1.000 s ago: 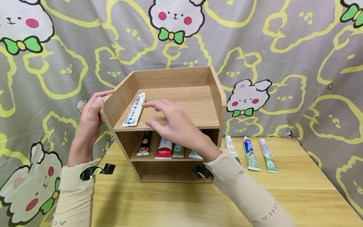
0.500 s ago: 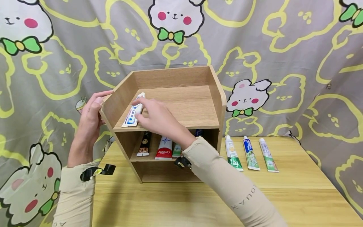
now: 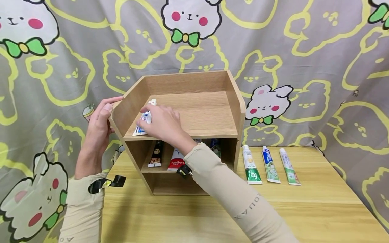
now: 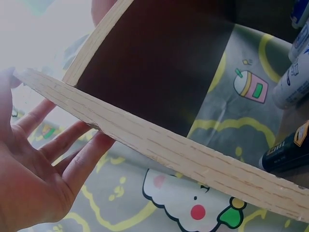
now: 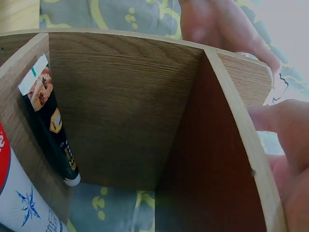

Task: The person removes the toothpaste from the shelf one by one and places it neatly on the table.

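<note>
A white-and-blue toothpaste tube (image 3: 139, 131) lies on the top shelf of a small wooden rack (image 3: 209, 111), along its left side. My right hand (image 3: 164, 123) is over this tube. Its index finger and thumb reach across to the tube's left edge with a gap between them, and the palm hides much of the tube. My left hand (image 3: 98, 130) rests against the rack's left side panel (image 4: 120, 123). Its fingers touch the panel from outside, and the thumb is at the front edge.
On the middle shelf lie a black tube (image 3: 156, 153), a red-and-white Colgate tube (image 3: 174, 161) and others partly hidden by my right arm. Right of the rack, on the wooden table (image 3: 322, 209), lie a green-and-white tube (image 3: 251, 167), a blue-and-green tube (image 3: 270, 165) and a white-and-green tube (image 3: 289, 167).
My right hand has moved left across the top shelf and over the toothpaste tube. The tube stays where it lay, and my left hand stays at the panel.
</note>
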A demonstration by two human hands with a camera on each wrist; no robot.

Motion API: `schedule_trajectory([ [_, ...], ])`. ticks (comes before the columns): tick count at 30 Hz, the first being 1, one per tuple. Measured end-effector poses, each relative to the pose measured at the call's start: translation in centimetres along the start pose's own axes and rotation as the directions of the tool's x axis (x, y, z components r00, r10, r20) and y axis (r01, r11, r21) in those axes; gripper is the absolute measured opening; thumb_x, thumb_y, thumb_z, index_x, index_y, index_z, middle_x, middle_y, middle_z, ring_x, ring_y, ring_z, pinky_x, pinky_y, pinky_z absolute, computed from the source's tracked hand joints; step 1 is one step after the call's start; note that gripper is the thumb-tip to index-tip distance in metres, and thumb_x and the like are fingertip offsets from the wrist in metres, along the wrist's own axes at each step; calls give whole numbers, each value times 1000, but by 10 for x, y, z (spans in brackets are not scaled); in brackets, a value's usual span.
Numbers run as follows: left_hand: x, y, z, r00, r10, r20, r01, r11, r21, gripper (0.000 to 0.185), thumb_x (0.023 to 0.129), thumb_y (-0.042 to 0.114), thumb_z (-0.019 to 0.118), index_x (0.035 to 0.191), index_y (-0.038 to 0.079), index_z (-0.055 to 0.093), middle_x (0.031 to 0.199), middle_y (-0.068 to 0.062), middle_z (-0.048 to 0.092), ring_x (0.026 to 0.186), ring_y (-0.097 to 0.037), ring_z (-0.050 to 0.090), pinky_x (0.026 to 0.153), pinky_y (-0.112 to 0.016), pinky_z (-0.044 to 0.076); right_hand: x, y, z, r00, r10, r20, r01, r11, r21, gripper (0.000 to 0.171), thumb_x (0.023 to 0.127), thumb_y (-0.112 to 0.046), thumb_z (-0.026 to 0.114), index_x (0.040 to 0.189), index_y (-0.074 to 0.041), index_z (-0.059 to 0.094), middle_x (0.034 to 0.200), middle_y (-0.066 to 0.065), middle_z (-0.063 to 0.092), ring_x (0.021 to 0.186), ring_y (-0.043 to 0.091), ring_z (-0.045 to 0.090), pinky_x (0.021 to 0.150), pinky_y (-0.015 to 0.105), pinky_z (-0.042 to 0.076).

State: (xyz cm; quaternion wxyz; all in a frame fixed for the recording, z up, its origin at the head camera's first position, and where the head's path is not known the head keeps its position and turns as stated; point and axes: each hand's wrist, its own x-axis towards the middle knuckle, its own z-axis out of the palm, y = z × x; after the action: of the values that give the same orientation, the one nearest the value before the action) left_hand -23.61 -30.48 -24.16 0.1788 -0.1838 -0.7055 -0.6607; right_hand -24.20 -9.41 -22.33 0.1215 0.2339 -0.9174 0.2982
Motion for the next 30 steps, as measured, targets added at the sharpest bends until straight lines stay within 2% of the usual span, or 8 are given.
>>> schedule_trajectory([
  [5, 0, 0, 0, 1000, 5, -3, -5, 1000, 9, 43, 104, 35, 47, 140, 14, 60, 130, -15, 53, 103, -29, 59, 69, -29, 58, 5, -8, 6, 998, 63, 22, -61, 995, -81, 43, 94, -54, 66, 133, -36, 64, 116, -2, 60, 106, 19, 48, 88, 40, 36],
  [11, 0, 0, 0, 1000, 7, 0, -7, 1000, -6, 43, 104, 35, 48, 139, 14, 60, 129, -15, 54, 102, -28, 60, 68, -28, 59, 9, -14, 6, 993, 109, 34, -104, 987, -125, 41, 90, -49, 67, 128, -35, 66, 116, -2, 58, 103, 21, 45, 86, 42, 36],
  [16, 1, 0, 0, 1000, 3, -3, -3, 1000, -17, 42, 104, 34, 48, 139, 14, 60, 128, -14, 55, 98, -25, 61, 65, -28, 58, 10, -14, 4, 993, 110, 36, -105, 986, -128, 38, 89, -45, 67, 124, -32, 66, 108, -3, 57, 102, 21, 47, 85, 40, 37],
  [19, 0, 0, -1, 1000, 3, -1, -3, 1000, -19, 41, 105, 34, 48, 139, 14, 60, 127, -14, 55, 97, -24, 61, 64, -28, 58, 12, -10, 3, 996, 81, 27, -78, 990, -115, 33, 89, -39, 67, 121, -30, 68, 104, -4, 60, 102, 21, 52, 83, 39, 40],
  [22, 0, -1, -1, 1000, 6, -2, -6, 1000, -23, 41, 105, 34, 48, 139, 14, 60, 126, -14, 55, 95, -24, 61, 63, -28, 58, 14, -5, 1, 999, 40, 23, -38, 996, -75, 29, 90, -29, 67, 119, -25, 68, 101, -6, 64, 99, 20, 57, 79, 37, 43],
  [25, 0, -1, -2, 1000, 7, -10, -7, 1000, -28, 41, 104, 33, 48, 138, 13, 61, 125, -14, 55, 91, -23, 61, 61, -28, 57, 15, 2, -2, 1000, 9, 25, -9, 1000, 8, 27, 92, -22, 66, 119, -20, 69, 101, -3, 68, 90, 18, 62, 72, 32, 47],
  [30, 1, -1, -2, 1000, -1, -5, 1, 999, -33, 42, 104, 34, 48, 139, 14, 60, 126, -14, 55, 92, -24, 61, 61, -29, 58, 16, 16, -12, 999, -1, 51, -9, 978, 208, 31, 97, -19, 60, 124, -14, 73, 116, 4, 71, 78, 16, 63, 67, 25, 47],
])
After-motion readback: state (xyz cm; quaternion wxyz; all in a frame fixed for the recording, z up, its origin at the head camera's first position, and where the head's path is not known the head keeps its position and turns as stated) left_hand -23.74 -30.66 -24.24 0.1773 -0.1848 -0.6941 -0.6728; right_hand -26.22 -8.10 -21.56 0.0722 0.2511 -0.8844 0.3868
